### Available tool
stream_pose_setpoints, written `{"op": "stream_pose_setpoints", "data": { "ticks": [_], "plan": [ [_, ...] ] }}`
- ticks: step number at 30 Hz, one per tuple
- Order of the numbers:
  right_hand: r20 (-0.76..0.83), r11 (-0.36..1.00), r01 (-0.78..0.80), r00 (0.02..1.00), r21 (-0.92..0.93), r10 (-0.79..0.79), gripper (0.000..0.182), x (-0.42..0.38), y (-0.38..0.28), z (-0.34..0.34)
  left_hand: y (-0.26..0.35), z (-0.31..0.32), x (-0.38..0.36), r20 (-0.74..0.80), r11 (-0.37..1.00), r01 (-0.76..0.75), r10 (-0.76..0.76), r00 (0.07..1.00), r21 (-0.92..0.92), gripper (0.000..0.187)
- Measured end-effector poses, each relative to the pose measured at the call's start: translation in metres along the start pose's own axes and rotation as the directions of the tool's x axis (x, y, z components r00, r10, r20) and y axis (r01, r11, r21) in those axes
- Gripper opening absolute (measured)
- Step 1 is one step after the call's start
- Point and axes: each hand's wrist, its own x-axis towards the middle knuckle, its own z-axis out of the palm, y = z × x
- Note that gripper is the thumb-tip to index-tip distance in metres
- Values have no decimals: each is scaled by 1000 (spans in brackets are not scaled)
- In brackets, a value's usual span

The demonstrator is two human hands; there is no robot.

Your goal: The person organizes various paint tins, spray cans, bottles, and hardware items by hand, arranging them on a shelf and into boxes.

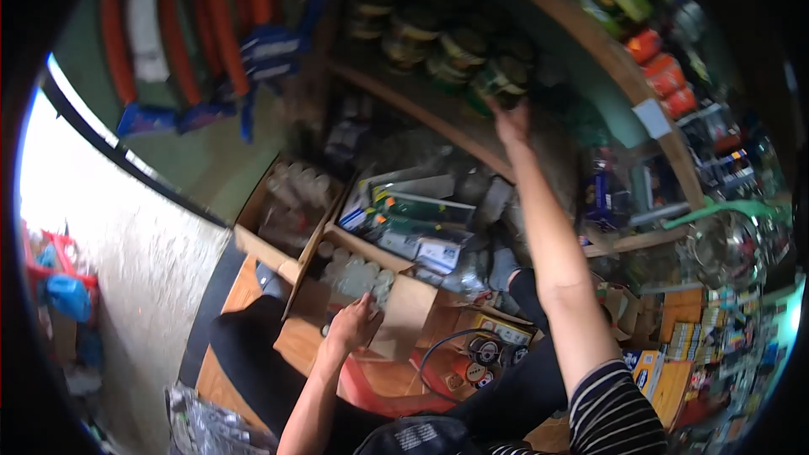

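Observation:
My right hand is stretched up to the shelf, its fingers closed around the lower part of a round, labelled jar with a dark lid. Blur hides some of the fingertips. More such jars stand in a row to the left of it. Lower down, my left hand is at an open cardboard box, fingers stretched over its near side and nothing visible in them. Inside this box are several pale, translucent bottle-like items, just beyond the fingertips.
Another carton with whitish items sits behind the box. Plastic-wrapped packs lie under the wooden shelf edge. Round labelled rolls are by my legs. Orange strips hang upper left; packed goods line the right.

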Motion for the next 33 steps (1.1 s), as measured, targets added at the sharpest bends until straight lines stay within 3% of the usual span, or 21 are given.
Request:
{"op": "stream_pose_setpoints", "data": {
  "ticks": [2,6,10,11,13,14,15,16,17,18,19,21,22,23,24,25,27,29,30,32,33],
  "plan": [
    [-143,980,-13,990,-198,-16,98,-3,9,8,-2,3,5,18,1000,8,-8,1000,0,44],
    [121,994,-83,988,-78,92,99,-41,-60,-37,3,-3,4,53,1000,-5,6,999,-25,43],
    [512,984,-149,855,101,77,67,-135,-120,-167,-5,7,8,56,998,-34,31,998,44,39],
    [548,964,-222,829,144,109,50,-167,-119,-204,-14,13,10,62,998,-51,48,997,35,37],
    [393,893,-347,893,287,221,41,-239,-111,-276,-43,34,19,49,994,-97,95,994,58,34],
    [199,852,-400,915,338,350,38,-281,-92,-306,-37,37,13,187,774,-387,339,922,501,34],
    [0,756,-425,872,498,490,37,-324,-86,-329,-28,42,5,417,301,-573,450,790,762,34],
    [-225,725,-428,756,540,614,37,-373,-58,-346,-26,47,-7,656,-264,-604,390,646,752,34],
    [-313,604,-401,588,689,746,37,-433,-14,-359,-88,88,20,814,-150,-809,242,528,569,30],
    [-395,611,-427,492,666,776,34,-532,63,-363,-147,118,22,555,424,-886,698,453,189,28],
    [-320,524,-463,449,715,834,30,-628,107,-346,-113,126,2,565,364,-931,765,308,15,26],
    [-160,332,-520,347,787,924,23,-809,184,-312,-92,156,-28,687,693,-721,534,492,-22,26],
    [211,-82,-199,820,977,531,28,-872,202,-296,-77,164,-36,718,796,-605,404,566,30,25],
    [269,-62,-339,609,939,746,29,-878,172,-276,-68,173,-45,727,850,-520,306,615,82,25],
    [195,-32,-476,297,879,935,31,-861,158,-258,-59,182,-56,719,881,-451,219,659,145,25],
    [103,-33,-548,98,836,990,32,-840,149,-248,-52,188,-60,706,901,-389,147,693,193,24],
    [-100,75,-568,-13,819,995,36,-797,152,-245,-35,189,-69,651,912,-269,4,759,308,24],
    [-352,321,-514,38,795,935,40,-747,163,-260,-11,179,-67,540,906,-141,-108,835,399,24],
    [-491,495,-448,134,745,861,42,-713,172,-275,0,163,-69,456,981,63,-142,879,184,24],
    [-584,723,-399,426,564,691,41,-543,26,-337,-33,149,-33,240,914,-265,344,908,-306,25],
    [-624,851,-426,585,307,518,36,-498,17,-363,48,116,-48,230,939,-268,316,921,-216,26]
  ]
}}
